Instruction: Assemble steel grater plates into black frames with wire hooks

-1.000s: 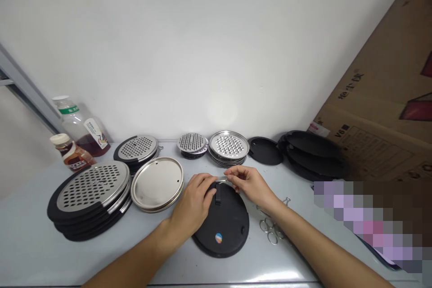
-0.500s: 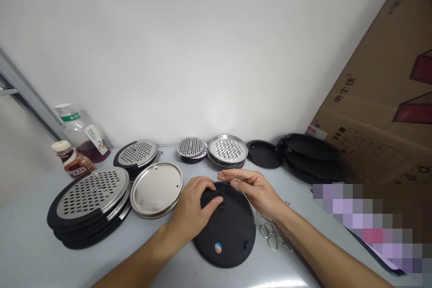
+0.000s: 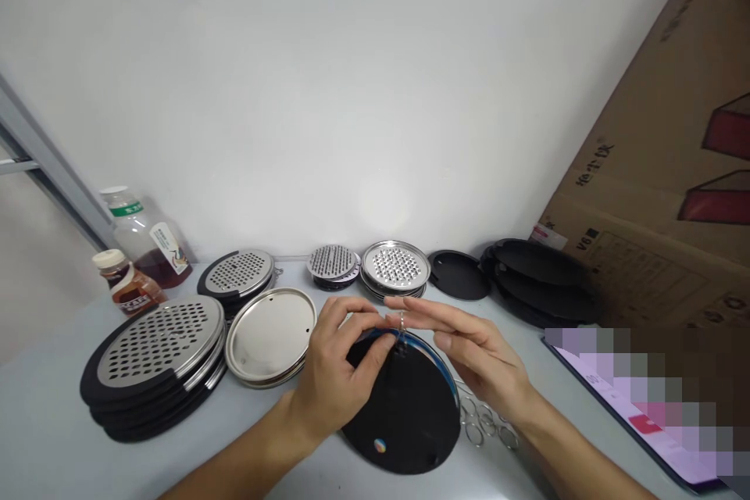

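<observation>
A black round lid-like plate (image 3: 404, 414) with a small colourful sticker lies in front of me, its far edge tipped up and showing a blue rim. My left hand (image 3: 345, 359) pinches that far edge between thumb and fingers. A small metal ring (image 3: 401, 322) stands upright at the same edge, by a small hole. Behind it, my right hand (image 3: 474, 344) has its fingers stretched out against the ring, the thumb held apart. Several loose metal rings (image 3: 473, 434) lie on the table beside the plate, close to my right wrist.
Stacked black-edged graters (image 3: 158, 340) and silver round lids (image 3: 270, 336) stand left. Along the wall are more graters (image 3: 396, 266) and black round trays (image 3: 544, 269). Two bottles (image 3: 130, 281) occupy the left corner. A cardboard box (image 3: 656, 195) and a tablet-like screen (image 3: 638, 406) are right.
The black plate's far edge has tipped up, and the plate has shifted slightly right. My left fingers have closed in on the edge by the ring; my right hand has moved right.
</observation>
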`<action>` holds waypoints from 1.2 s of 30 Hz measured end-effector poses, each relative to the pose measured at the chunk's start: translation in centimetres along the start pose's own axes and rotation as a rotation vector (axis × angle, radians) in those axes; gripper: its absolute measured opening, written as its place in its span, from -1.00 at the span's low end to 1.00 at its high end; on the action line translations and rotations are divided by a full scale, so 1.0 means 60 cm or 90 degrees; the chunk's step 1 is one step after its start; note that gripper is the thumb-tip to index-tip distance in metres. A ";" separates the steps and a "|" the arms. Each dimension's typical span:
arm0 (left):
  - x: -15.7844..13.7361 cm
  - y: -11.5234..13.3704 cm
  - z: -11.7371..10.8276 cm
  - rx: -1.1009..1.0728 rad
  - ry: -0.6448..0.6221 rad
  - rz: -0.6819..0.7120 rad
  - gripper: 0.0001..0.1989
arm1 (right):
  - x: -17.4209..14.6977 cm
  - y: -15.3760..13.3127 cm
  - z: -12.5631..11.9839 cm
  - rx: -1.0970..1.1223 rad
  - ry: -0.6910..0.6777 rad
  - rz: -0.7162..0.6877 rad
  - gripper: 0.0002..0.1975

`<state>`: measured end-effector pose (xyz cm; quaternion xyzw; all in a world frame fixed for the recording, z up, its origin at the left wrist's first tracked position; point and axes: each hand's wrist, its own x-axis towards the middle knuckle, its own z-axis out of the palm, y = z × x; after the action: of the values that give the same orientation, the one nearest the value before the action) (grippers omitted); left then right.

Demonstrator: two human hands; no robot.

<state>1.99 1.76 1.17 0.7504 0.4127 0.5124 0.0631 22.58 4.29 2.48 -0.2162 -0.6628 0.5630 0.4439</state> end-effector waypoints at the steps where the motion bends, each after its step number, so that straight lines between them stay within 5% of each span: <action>1: 0.003 0.007 -0.003 0.013 0.003 0.020 -0.83 | -0.003 -0.007 0.001 -0.025 -0.008 -0.010 -0.61; 11: -0.002 0.025 0.000 -0.103 -0.003 0.092 -0.85 | -0.019 -0.063 0.027 -0.384 -0.159 -0.223 -0.42; 19: 0.009 0.053 0.009 -0.549 -0.129 -0.358 -0.71 | 0.002 -0.016 0.026 -0.421 0.019 -0.316 -0.42; 23: 0.017 0.034 0.012 -0.782 -0.109 -0.486 -0.70 | 0.007 0.019 0.020 -0.288 0.132 -0.153 -0.44; 25: 0.021 0.021 0.014 -0.870 -0.093 -0.544 -0.73 | 0.010 0.026 0.012 -0.166 0.076 0.019 -0.40; 29: 0.028 0.000 0.015 -0.865 -0.083 -0.697 -0.75 | 0.018 0.033 -0.004 0.011 -0.092 0.294 -0.65; 32: 0.029 -0.008 0.003 -0.766 -0.101 -0.769 -0.68 | 0.022 0.040 -0.008 0.079 -0.062 0.368 -0.61; 36: 0.013 -0.009 -0.025 -0.719 -0.134 -0.707 -0.62 | 0.027 0.044 -0.002 0.136 0.046 0.381 -0.61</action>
<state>0.56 2.18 2.15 0.3342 0.3961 0.4641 0.7184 21.29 6.35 0.56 -0.3736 -0.4905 0.7271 0.3018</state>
